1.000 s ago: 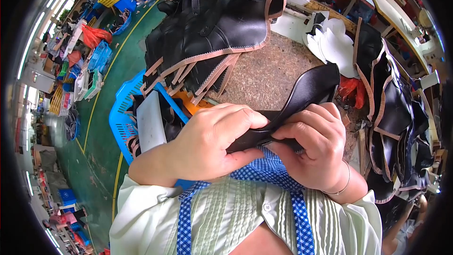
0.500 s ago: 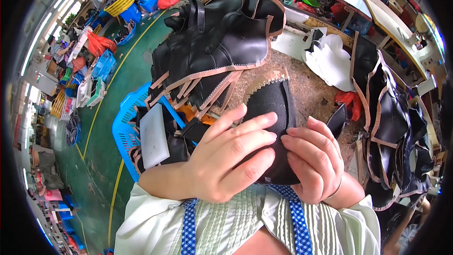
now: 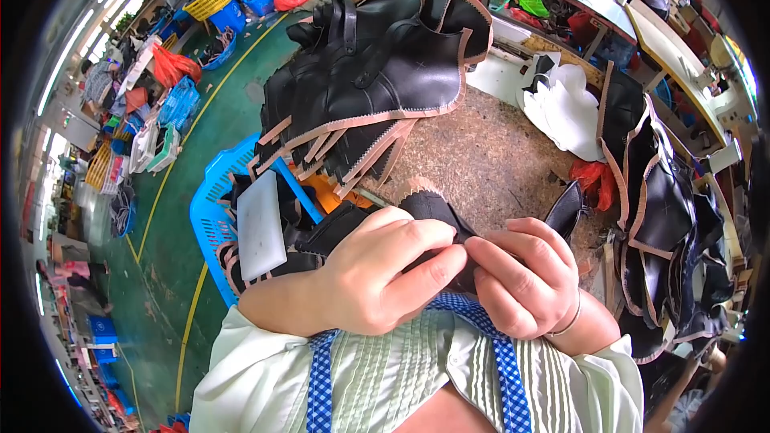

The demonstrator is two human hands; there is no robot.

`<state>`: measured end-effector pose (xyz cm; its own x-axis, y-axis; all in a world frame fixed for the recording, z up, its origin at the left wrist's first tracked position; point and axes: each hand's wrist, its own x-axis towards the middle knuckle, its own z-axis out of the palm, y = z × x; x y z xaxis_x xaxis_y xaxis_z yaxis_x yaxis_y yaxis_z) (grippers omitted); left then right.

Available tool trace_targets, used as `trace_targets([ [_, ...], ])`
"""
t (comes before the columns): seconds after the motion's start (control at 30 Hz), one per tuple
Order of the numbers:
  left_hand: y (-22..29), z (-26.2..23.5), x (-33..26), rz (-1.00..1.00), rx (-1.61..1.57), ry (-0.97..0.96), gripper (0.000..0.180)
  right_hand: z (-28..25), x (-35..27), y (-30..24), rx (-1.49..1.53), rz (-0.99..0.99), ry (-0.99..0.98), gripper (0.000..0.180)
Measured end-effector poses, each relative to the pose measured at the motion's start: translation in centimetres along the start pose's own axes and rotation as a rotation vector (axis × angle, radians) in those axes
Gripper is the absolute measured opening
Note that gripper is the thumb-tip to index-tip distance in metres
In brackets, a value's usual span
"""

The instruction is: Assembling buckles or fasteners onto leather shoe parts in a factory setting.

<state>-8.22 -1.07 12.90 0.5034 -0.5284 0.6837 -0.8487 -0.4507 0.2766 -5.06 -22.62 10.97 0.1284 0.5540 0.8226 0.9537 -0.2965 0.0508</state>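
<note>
Two hands, left hand [image 3: 377, 273] and right hand [image 3: 525, 277], grip clamped on black leather piece [image 3: 437, 207].

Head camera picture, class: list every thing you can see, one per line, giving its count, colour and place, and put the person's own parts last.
leather piece: one, black, pinched between both hands at centre.
stack of leather pieces: one pile, black with tan edges, top centre of the bench.
workbench: one, brown speckled, centre.
white cut shapes: a small pile, upper right of the bench.
hanging leather pieces: several, black with tan edges, right.
blue crate: one, left of the bench.
grey slab: one, on the crate.
green floor: left.
left hand: one, gripping the piece.
right hand: one, gripping the piece.
</note>
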Motion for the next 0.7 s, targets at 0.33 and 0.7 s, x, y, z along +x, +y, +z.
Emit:
trace_targets([
  [0.33,0.8,-0.7,0.8,-0.365,-0.137,-0.123,0.038,0.8,-0.4,-0.6,-0.082,-0.013,-0.086,0.023],
  [0.7,0.4,0.8,0.2,0.072,0.108,0.009,0.038,-0.2,0.7,-0.7,0.246,0.57,-0.132,0.041],
])
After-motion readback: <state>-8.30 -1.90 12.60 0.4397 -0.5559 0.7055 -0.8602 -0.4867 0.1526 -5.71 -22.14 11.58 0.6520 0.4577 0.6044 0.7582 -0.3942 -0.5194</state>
